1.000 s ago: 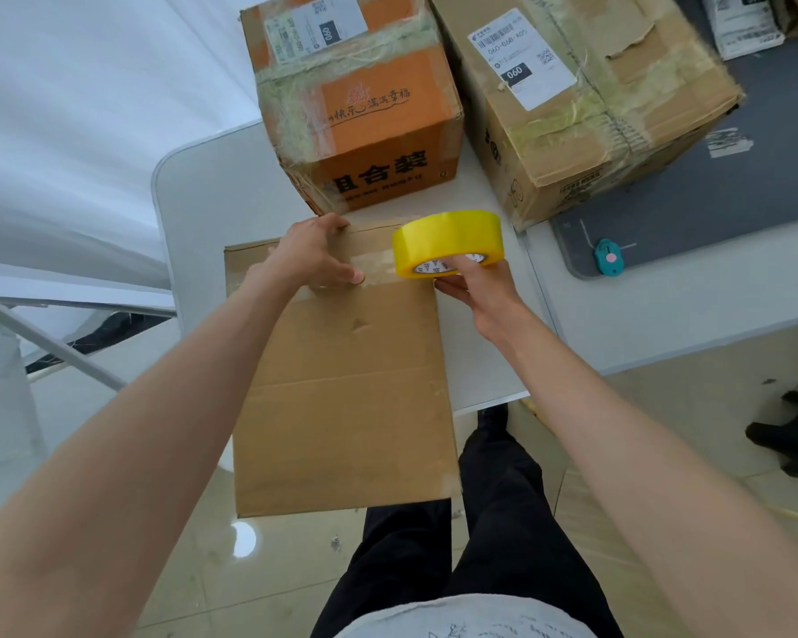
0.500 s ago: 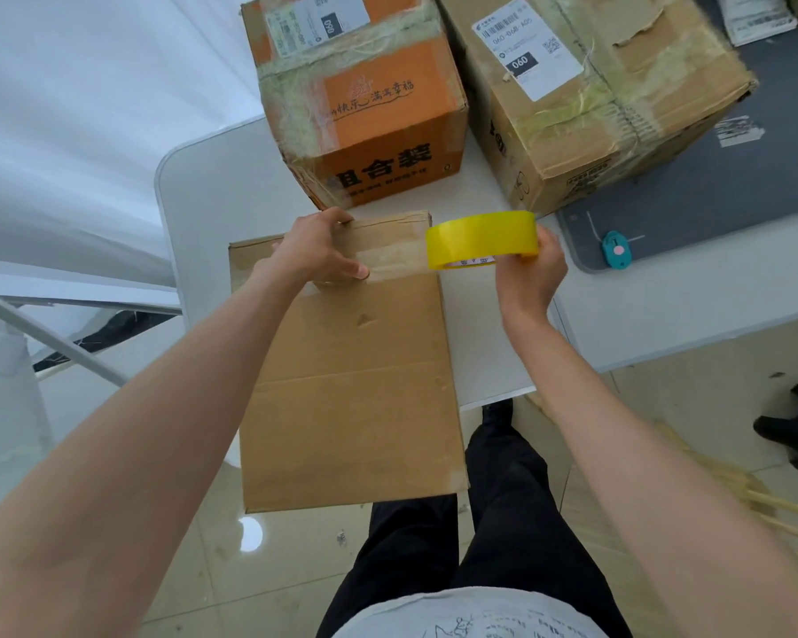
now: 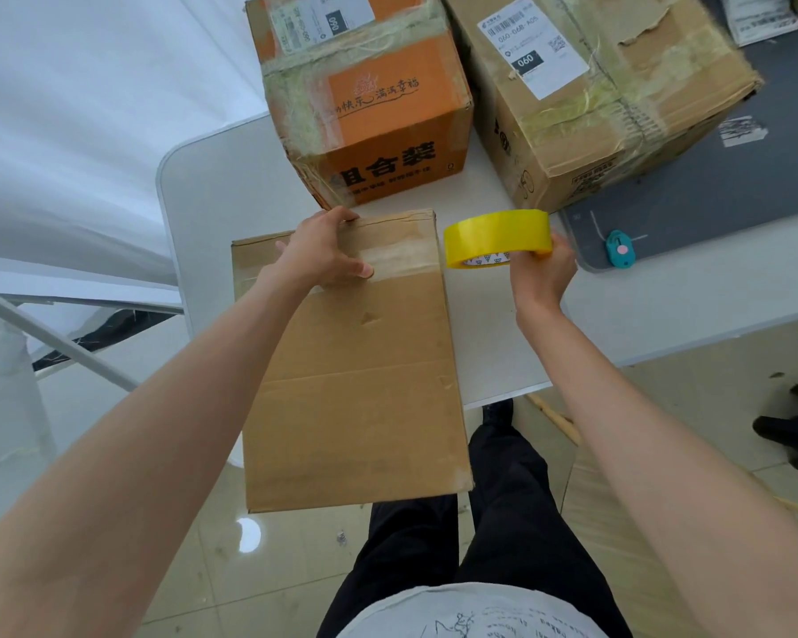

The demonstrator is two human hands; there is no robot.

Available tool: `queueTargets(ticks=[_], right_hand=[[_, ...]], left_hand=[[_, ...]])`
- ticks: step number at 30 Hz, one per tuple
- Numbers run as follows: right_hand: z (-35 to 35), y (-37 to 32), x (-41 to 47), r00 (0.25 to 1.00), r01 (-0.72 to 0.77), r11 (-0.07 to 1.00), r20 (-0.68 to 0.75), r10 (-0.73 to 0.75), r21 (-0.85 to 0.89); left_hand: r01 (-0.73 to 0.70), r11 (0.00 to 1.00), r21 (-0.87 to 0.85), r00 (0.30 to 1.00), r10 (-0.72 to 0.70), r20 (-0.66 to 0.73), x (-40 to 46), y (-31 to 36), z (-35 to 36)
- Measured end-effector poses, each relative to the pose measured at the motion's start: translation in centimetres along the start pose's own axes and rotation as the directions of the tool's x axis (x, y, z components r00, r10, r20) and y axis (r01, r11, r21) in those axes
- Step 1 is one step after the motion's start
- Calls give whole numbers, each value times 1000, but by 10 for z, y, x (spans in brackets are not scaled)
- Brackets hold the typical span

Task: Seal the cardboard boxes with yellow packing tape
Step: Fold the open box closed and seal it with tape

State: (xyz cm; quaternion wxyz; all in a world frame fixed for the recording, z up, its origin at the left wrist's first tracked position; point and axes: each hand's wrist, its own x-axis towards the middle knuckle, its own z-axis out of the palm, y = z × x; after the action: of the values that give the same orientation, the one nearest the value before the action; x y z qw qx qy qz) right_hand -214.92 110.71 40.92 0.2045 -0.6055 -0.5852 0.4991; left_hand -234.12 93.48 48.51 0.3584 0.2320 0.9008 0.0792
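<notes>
Step in hand: laying a strip of yellow tape across the far end of the flat cardboard box (image 3: 355, 361), which lies on the near edge of the white bench (image 3: 231, 186) and overhangs it toward the person.
Left hand (image 3: 323, 250): fingers spread fairly flat on the box's far end, thumb on the pale taped band (image 3: 401, 260); it presses and grips nothing.
Right hand (image 3: 542, 274): curled round the yellow tape roll (image 3: 496, 237), held just off the box's right edge, above the bench.
Tape: whether a strip already runs from roll to box cannot be told.
Doing it well: likely keep the left thumb firm on the tape's start, pull the roll level and taut, then smooth the strip down so it does not wrinkle.
Nearby: 2 taped boxes, the orange box (image 3: 378, 108) and the brown box (image 3: 609, 94), stand beyond; a teal cutter (image 3: 620, 250) lies on the grey mat (image 3: 710, 195).
</notes>
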Motion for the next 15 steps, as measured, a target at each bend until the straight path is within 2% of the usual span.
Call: queueTargets(ticks=[3,5,7,9,12,15], right_hand=[[3,6,-1,997,-72,996,20,71,59],[4,9,-3,995,-95,991,44,91,95],[5,12,-4,985,-160,970,94,145,185],[4,13,-3,967,-236,930,160,196,283],[2,14,-1,958,-261,909,202,203,325],[4,18,0,945,-297,897,237,226,327]], left_hand=[[-76,997,0,982,75,-176,-15,-3,14],[-133,989,58,929,145,-341,-27,-1,29],[-173,977,124,873,210,-440,-39,4,45],[-192,973,130,860,230,-456,-47,9,61],[-163,982,101,877,191,-441,-59,17,83],[-85,973,214,947,146,-286,-69,29,106]])
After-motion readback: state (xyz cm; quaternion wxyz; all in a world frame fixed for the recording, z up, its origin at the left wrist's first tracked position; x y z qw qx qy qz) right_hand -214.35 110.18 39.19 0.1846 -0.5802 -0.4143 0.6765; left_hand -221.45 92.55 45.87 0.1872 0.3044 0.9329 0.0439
